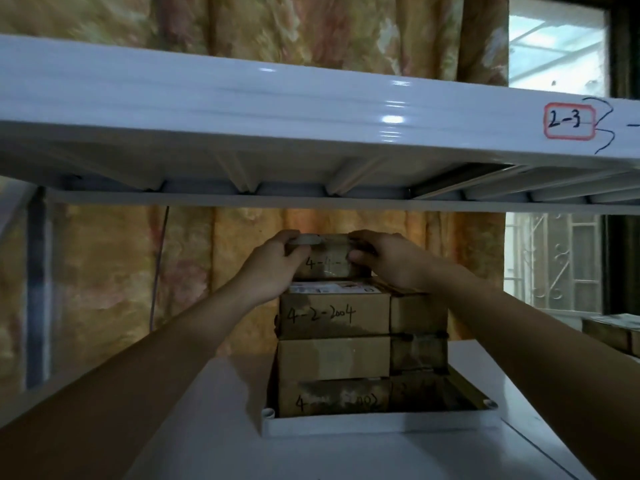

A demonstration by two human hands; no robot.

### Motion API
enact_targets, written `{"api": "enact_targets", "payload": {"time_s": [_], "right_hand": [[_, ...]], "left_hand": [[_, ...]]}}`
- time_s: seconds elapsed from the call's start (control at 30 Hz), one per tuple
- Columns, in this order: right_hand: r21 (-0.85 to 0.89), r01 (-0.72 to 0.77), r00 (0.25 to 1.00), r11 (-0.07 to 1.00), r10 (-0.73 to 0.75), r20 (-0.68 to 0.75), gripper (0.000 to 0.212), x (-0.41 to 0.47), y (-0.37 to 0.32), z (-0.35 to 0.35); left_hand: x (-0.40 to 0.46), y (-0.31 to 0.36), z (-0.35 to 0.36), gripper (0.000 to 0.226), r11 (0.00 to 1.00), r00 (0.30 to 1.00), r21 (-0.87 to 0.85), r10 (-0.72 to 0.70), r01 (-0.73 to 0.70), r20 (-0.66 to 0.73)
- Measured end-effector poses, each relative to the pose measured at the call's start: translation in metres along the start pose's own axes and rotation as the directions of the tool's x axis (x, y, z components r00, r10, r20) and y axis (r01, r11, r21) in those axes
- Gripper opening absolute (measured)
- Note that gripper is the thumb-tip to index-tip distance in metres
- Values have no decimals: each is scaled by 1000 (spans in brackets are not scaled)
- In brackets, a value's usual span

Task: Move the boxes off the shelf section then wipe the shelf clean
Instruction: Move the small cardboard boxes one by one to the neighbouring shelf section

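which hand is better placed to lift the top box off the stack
Neither alone: both already grip it. The left hand holds the left end of the top box, the right hand the right end, so a two-handed lift fits best. The stack below stands untouched.

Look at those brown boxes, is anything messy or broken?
Nothing looks broken. The brown cardboard boxes sit in a fairly neat stack on the white metal shelf. The left hand and right hand grip the small top box. The boxes just show dark, dusty smudges.
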State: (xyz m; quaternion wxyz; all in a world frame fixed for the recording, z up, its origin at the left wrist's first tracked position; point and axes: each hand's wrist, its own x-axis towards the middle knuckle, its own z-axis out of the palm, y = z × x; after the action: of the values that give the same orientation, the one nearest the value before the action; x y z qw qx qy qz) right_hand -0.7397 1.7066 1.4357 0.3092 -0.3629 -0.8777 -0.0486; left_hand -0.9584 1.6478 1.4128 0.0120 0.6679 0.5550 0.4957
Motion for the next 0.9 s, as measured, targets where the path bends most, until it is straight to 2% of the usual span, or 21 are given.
{"api": "enact_targets", "payload": {"time_s": [0.1,0.23,0.47,0.53,0.7,0.8,0.9], "right_hand": [[-22,-39,999,999,39,28,53,2,3,11],[-30,-55,998,998,55,-5,53,4,6,14],[-57,-84,996,995,86,34,55,3,1,10],[-73,-109,994,991,111,22,61,0,-1,5],[-195,-109,994,975,102,-46,61,-28,-9,-24],[-240,-58,996,969,41,-75,56,-63,-19,-45],[-255,-48,998,966,35,-53,54,-104,-27,-57]], "left_hand": [[1,-6,4,51,999,999,-25,-40,40,-19],[2,-9,6,50,999,996,-15,-40,39,-75],[-3,-4,0,53,999,999,14,-46,46,0],[-8,2,-6,54,997,1000,72,-25,25,-4],[-36,26,-23,53,942,988,306,152,-134,-35],[-60,44,-23,51,850,944,442,328,-287,-17],[-84,61,-11,48,784,897,472,441,-404,34]]}}
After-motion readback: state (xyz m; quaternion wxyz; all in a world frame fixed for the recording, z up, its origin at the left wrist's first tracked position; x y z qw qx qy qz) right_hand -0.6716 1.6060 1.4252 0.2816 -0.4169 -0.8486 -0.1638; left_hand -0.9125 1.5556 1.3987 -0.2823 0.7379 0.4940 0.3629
